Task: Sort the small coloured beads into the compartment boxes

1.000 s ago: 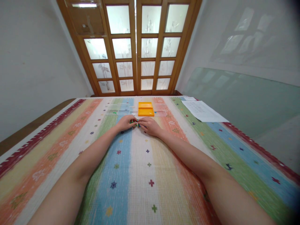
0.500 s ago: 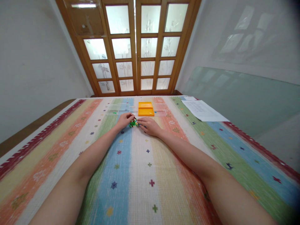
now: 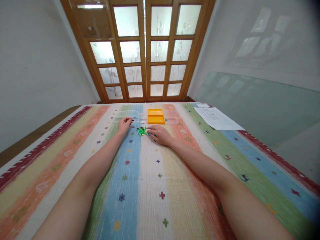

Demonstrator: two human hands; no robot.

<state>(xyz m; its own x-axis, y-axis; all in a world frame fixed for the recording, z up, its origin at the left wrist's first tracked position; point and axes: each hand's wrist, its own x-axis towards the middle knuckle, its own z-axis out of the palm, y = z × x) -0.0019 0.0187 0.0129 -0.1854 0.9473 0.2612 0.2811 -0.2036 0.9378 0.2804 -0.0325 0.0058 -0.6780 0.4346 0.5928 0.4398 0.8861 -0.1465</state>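
A small pile of mixed pieces (image 3: 142,131), mostly green with some yellow, blue and dark ones, lies on the striped tablecloth in front of me. My left hand (image 3: 125,125) is left of the pile, thumb and fingertips pinched on a small dark piece (image 3: 132,120). Resting at the pile's right edge, my right hand (image 3: 160,134) has its fingers stretched out and touching the pieces. The pieces are too small to tell their exact kind.
Beyond the pile stands an orange open box (image 3: 156,122) with two sections. Clear plastic trays flank it, one at left (image 3: 120,114) and one at right (image 3: 173,121). Printed paper (image 3: 217,118) lies farther right, near a glass pane (image 3: 250,103) by the wall.
My left hand has lifted away from the pile to the left, carrying the small dark piece, which uncovers more of the pile. My right hand has stayed in place.
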